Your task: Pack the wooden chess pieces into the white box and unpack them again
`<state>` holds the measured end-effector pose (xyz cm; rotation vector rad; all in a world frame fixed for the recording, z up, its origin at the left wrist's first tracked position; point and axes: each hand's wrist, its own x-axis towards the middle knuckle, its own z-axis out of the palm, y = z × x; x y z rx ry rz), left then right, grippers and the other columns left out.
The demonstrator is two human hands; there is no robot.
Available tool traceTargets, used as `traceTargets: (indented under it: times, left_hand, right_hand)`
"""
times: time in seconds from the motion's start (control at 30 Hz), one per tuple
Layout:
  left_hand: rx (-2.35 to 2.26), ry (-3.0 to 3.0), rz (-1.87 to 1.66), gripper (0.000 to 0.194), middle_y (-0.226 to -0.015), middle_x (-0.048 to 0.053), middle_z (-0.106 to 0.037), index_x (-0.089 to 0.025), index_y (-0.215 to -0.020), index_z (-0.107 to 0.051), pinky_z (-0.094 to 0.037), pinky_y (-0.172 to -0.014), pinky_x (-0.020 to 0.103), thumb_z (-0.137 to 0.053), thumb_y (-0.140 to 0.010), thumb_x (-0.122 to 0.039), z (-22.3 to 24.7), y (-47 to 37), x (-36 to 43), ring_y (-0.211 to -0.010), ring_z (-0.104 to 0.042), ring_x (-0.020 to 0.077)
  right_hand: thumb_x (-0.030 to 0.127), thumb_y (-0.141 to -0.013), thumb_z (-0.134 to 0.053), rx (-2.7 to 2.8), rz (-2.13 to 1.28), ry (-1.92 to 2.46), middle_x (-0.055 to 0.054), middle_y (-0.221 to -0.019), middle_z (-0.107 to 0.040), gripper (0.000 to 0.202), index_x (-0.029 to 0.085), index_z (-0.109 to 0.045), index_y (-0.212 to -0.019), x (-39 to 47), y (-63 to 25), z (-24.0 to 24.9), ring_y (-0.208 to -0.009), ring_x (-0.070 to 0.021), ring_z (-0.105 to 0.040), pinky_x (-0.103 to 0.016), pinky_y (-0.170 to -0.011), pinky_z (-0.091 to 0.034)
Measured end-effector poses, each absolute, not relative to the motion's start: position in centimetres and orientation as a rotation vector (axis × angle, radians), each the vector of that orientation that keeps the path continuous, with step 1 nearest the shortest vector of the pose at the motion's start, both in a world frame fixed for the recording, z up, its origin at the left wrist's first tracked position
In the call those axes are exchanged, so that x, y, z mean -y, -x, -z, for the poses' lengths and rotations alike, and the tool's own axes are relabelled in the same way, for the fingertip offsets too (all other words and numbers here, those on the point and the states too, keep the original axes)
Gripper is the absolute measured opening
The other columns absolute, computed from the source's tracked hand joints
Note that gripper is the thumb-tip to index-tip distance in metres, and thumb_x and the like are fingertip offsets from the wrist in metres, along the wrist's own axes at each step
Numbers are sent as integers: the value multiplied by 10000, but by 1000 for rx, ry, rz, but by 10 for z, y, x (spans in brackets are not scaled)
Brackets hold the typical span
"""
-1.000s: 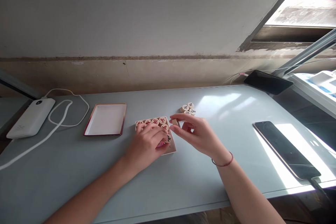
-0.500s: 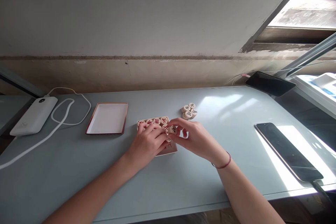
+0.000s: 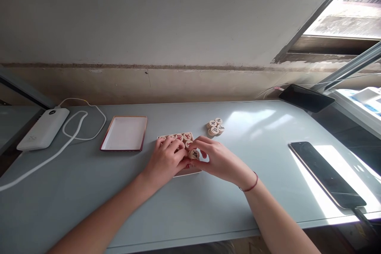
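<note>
Between the thumb and fingers of my right hand (image 3: pixel 222 158) is a round wooden Chinese chess piece (image 3: pixel 194 154) with a dark character. It is tilted and sits over the right part of a shallow box (image 3: pixel 193 171). Rows of Chinese chess pieces with red characters, one of them a red-marked piece (image 3: pixel 187 136), fill the box's far side. My left hand (image 3: pixel 165 160) lies across the box, fingers spread over the pieces and its thumb close to the held piece. Its fingertips partly hide the pieces underneath. Behind my right hand stand small stacks of dark-marked pieces (image 3: pixel 214 130).
Left of the box lies an open lid (image 3: pixel 125 133), its white inside up. A white power bank (image 3: pixel 43 129) with a white cable (image 3: pixel 59 154) is at the far left. One phone (image 3: pixel 327 174) lies at the right, another dark phone (image 3: pixel 306 98) at the back right corner.
My right hand has brought the dark-marked piece slightly down and nearer, into the box area. My left fingers have shifted a little over the red pieces. The view has tilted slightly.
</note>
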<state>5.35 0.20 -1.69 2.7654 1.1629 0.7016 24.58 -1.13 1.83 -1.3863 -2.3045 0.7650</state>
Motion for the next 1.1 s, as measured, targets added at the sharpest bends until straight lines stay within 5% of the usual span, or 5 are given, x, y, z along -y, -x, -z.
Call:
traceTargets:
  times: [0.27, 0.47, 0.6, 0.9, 1.1]
  left_hand:
    - [-1073, -2742, -602, 133, -1041, 47, -631, -222, -957, -644, -407, -809, 357, -618, -865, -314, -2, -37, -7, -983, -552, 218]
    - [-1071, -2614, -299, 138, -856, -11, -599, -221, -795, -597, -413, -768, 315, -714, -760, -285, -21, -11, -9, -854, -551, 184]
    - [-1084, -2605, -221, 87, -825, -25, -587, -218, -769, -583, -390, -764, 309, -659, -806, -241, -16, -10, -8, -853, -567, 171]
    - [-1130, -2598, -248, 119, -830, -23, -598, -219, -794, -602, -378, -756, 300, -548, -897, -240, -8, -10, -9, -833, -571, 161]
    - [-1206, -2686, -342, 162, -835, 5, -594, -207, -830, -605, -385, -726, 307, -478, -930, -217, -5, -11, -10, -786, -555, 169]
  right_hand:
    - [158, -837, -575, 2363, -706, 1397, -21, -945, -597, 160, 229, -600, -978, 10, -243, -15, -610, -102, -537, -244, -572, -465]
    - [136, -814, -591, 2419, -599, 1388, -42, -990, -561, 188, 206, -607, -987, 10, -239, -11, -570, -84, -515, -252, -566, -478]
    - [211, -871, -570, 2468, -530, 1221, -66, -1111, -534, 246, 267, -627, -1104, 12, -235, -11, -670, -100, -572, -265, -632, -501]
    - [260, -909, -520, 2470, -414, 1234, -92, -1050, -565, 151, 202, -658, -925, 13, -231, -8, -670, -116, -570, -256, -564, -476]
    - [234, -900, -527, 2537, -340, 1045, -88, -1123, -563, 214, 264, -642, -1078, 15, -225, -6, -917, -188, -554, -332, -772, -495]
